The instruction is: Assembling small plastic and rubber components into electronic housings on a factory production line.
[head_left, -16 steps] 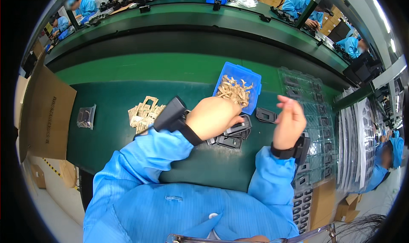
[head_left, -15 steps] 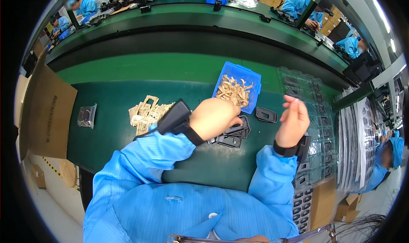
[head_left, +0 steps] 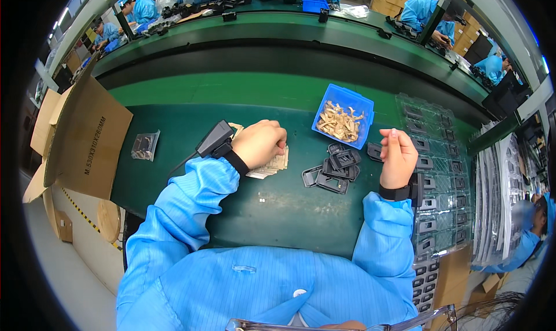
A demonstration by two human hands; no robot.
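Observation:
My left hand, its fingers curled and closed, rests over a pile of tan flat cut-out pieces. The hand covers most of the pile, and whatever the fingers grip is hidden. My right hand is raised at the right of the table, with thumb and fingers drawn together; what they hold, if anything, I cannot make out. Between the hands lies a loose heap of black plastic frames. Another black frame lies beside my right hand, partly covered by it. Behind the heap, a blue bin contains curled tan strips.
Clear plastic trays of black frames line the right side, next to stacked sheets. On the left stand a cardboard box and a small clear bag. Co-workers sit across the green bench. Tiny white bits lie in front.
My left hand has moved left, from beside the black frames to the tan pile, uncovering the frames. My right hand stays raised in much the same pose. The whole view has shifted slightly.

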